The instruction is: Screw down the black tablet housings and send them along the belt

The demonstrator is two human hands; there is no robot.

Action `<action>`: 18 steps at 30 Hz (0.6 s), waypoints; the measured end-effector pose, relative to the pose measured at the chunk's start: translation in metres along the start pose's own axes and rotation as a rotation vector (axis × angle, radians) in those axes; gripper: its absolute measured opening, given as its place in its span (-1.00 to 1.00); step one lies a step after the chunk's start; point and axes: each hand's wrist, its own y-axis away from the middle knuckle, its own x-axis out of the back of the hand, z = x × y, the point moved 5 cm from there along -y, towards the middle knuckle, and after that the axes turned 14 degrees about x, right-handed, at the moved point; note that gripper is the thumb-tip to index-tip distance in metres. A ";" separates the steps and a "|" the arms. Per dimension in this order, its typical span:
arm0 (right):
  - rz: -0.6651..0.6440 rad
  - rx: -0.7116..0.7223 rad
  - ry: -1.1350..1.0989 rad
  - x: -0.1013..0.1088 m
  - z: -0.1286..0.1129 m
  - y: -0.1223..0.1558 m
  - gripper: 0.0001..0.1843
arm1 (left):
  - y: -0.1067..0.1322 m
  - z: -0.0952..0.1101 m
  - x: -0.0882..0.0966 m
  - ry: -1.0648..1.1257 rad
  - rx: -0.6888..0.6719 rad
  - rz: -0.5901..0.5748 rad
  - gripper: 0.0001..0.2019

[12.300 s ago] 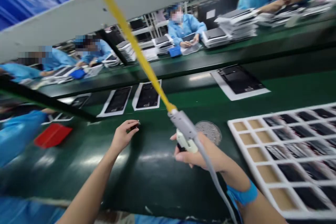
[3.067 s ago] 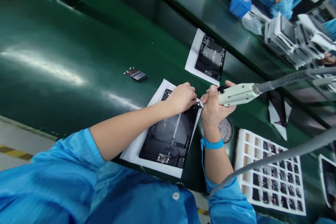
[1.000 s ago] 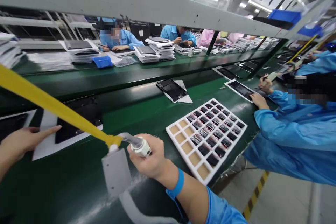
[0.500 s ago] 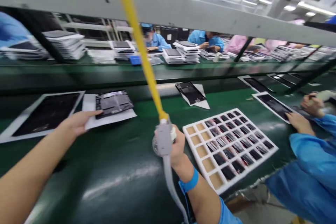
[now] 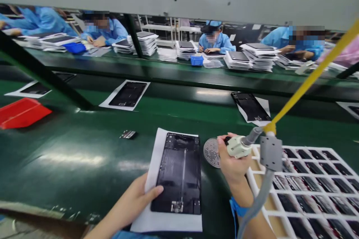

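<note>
My left hand point(image 5: 137, 198) grips a black tablet housing point(image 5: 179, 175) and the white sheet point(image 5: 153, 157) under it. Its thumb lies over the housing's lower left edge; the other fingers are hidden beneath. Bare connectors show along the housing's lower end. To the right, my right hand point(image 5: 234, 168) is closed round a pale hand tool point(image 5: 238, 146), apparently an electric screwdriver, hung from a yellow strap point(image 5: 314, 76) with a grey cable point(image 5: 254, 209). The tool's tip is hidden. Just left of that hand is a round perforated disc point(image 5: 211, 152).
A white compartment tray point(image 5: 305, 147) of dark flat parts stands at right. More housings on sheets lie behind, including one tablet housing point(image 5: 251, 106). A small part point(image 5: 128, 134) and a red bin point(image 5: 24, 112) are left. Co-workers sit across, beyond a slanting post point(image 5: 47, 73).
My left hand has brought the tablet housing and sheet from the back left to in front of me. My right hand still holds the tool. The view has turned left.
</note>
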 end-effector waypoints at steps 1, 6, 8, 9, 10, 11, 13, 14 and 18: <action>-0.001 -0.018 -0.001 0.000 0.001 0.001 -0.53 | -0.008 0.006 0.014 -0.086 -0.083 0.062 -0.60; 0.008 -0.035 -0.031 0.000 -0.001 0.000 -0.50 | -0.067 0.046 0.108 -0.589 -0.524 0.704 -0.57; 0.024 -0.038 -0.035 0.001 -0.001 -0.001 -0.50 | -0.092 0.049 0.125 -0.739 -0.589 0.732 -0.64; 0.021 -0.047 -0.027 0.000 -0.001 -0.001 -0.50 | -0.101 0.047 0.129 -0.778 -0.613 0.711 -0.65; 0.011 -0.058 -0.013 0.000 0.001 -0.001 -0.50 | -0.107 0.044 0.131 -0.789 -0.637 0.696 -0.65; -0.003 -0.068 0.002 0.001 0.002 -0.001 -0.49 | -0.110 0.041 0.132 -0.778 -0.657 0.699 -0.64; -0.026 -0.081 0.022 0.001 0.006 0.001 -0.49 | -0.109 0.033 0.133 -0.723 -0.679 0.750 -0.63; -0.031 -0.083 0.024 0.002 0.007 0.002 -0.49 | -0.107 0.029 0.134 -0.694 -0.681 0.774 -0.62; -0.020 -0.063 0.025 0.004 0.009 0.004 -0.50 | -0.102 0.023 0.136 -0.613 -0.653 0.774 -0.62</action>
